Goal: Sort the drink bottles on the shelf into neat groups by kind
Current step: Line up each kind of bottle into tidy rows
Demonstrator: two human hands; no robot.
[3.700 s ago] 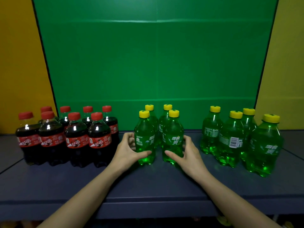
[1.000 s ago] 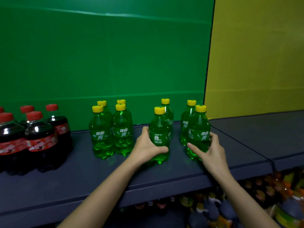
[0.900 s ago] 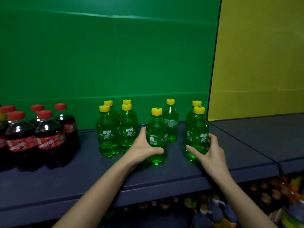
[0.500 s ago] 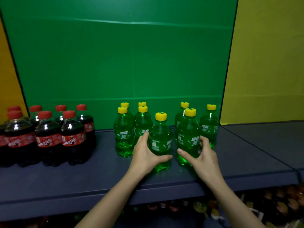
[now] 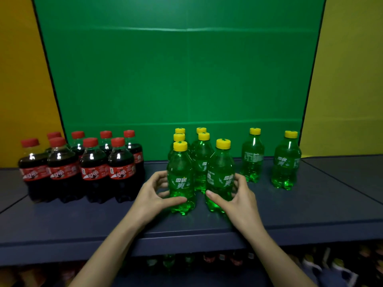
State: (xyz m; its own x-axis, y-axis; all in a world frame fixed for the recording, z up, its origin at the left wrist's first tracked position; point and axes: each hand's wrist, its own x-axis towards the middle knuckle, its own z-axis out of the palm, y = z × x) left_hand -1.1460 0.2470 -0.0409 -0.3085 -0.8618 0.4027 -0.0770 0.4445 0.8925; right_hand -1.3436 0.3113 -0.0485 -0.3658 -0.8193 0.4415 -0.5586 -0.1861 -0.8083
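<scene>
Green bottles (image 5: 202, 160) with yellow caps are standing as a tight cluster of six mid-shelf (image 5: 62, 224). The left hand (image 5: 154, 195) is gripping the front-left bottle (image 5: 180, 179) and the right hand (image 5: 238, 200) is gripping the front-right bottle (image 5: 220, 179), fingers curled round the lower bodies, both bottles upright on the shelf. Two more are standing apart on the right, a loose bottle (image 5: 252, 160) near the cluster and an outer bottle (image 5: 287, 164) beyond it, while cola bottles (image 5: 83, 168) with red caps are sitting packed together at the left.
</scene>
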